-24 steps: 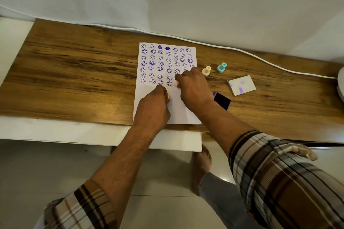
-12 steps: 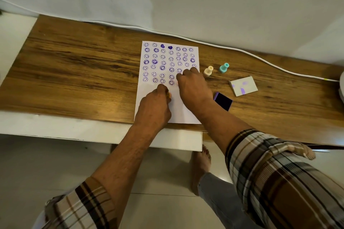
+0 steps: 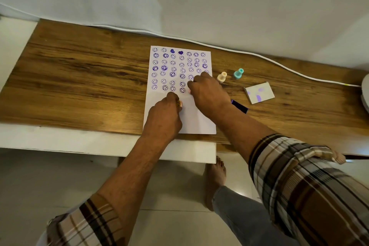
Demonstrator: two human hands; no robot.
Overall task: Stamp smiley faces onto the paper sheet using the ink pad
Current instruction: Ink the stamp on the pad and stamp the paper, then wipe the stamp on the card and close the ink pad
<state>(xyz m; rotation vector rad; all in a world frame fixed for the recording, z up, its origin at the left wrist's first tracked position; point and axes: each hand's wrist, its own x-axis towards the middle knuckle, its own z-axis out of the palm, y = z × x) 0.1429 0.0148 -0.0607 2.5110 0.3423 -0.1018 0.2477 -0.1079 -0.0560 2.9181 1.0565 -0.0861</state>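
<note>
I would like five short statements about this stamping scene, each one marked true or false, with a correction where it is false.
1. The paper sheet carries purple smiley prints on its upper part. True.
2. The lower part of the sheet is already full of prints. False: it is blank.
3. Two spare stamps, a cream stamp and a teal stamp, stand on the wooden table to the right of the sheet. True.
4. The right hand rests on the ink pad. False: it is on the sheet.
5. The left hand holds a small orange stamp over the sheet. True.
</note>
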